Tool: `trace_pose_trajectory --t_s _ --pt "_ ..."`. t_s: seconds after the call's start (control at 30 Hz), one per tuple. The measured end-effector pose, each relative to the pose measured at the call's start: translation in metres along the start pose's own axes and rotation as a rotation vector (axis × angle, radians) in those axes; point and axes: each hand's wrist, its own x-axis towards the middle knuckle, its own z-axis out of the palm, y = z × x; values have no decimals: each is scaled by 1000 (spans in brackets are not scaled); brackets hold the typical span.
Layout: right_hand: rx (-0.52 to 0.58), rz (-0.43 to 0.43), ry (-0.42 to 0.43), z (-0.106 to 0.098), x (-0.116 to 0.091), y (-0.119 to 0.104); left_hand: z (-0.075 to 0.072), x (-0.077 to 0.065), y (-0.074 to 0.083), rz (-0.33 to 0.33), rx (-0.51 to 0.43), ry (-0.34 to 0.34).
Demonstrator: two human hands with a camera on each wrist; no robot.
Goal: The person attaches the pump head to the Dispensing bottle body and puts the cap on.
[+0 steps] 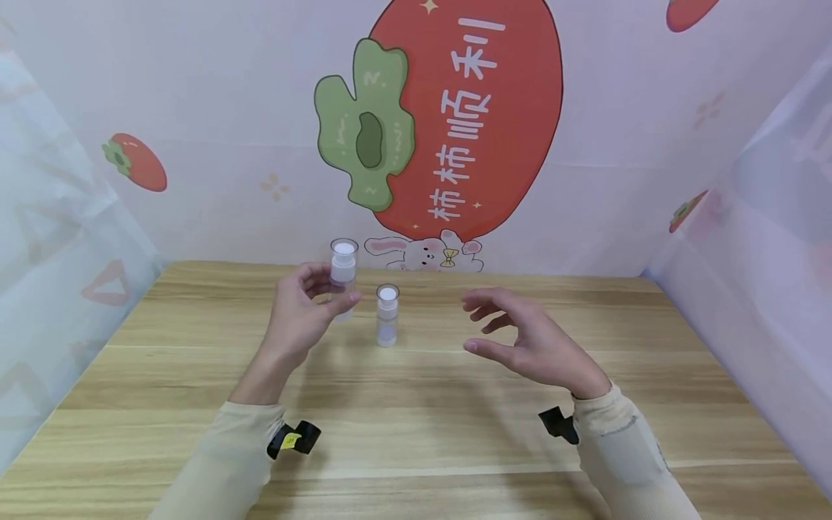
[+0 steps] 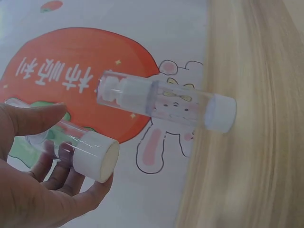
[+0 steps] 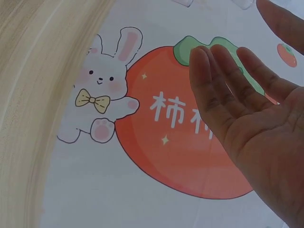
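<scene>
My left hand [image 1: 300, 312] holds a clear pump bottle [image 1: 343, 270] with a white pump head under a transparent cap. In the left wrist view, the fingers curl round this bottle, and its white base [image 2: 97, 156] shows, raised off the table. A second, similar clear pump bottle [image 1: 387, 326] stands upright on the table just to the right of the held one. Out to the right, my right hand [image 1: 534, 341] hovers above the table with relaxed, slightly bent fingers and holds nothing. Its palm [image 3: 266, 137] shows in the right wrist view.
A wooden table [image 1: 416, 440] spreads beneath both hands. Behind it rises a white backdrop [image 1: 227, 217] printed with a large red persimmon and a rabbit. Pale side panels [image 1: 767, 238] border the table left and right.
</scene>
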Motion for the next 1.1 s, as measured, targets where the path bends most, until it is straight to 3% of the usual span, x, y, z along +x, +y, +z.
trace_pose_trajectory --t_s 0.53,1.1 --pt "-15 -32 -22 0 0 3 -2 11 -29 -151 -4 -22" --pt "-58 -22 -62 2 0 1 0 17 -52 -182 11 -22"
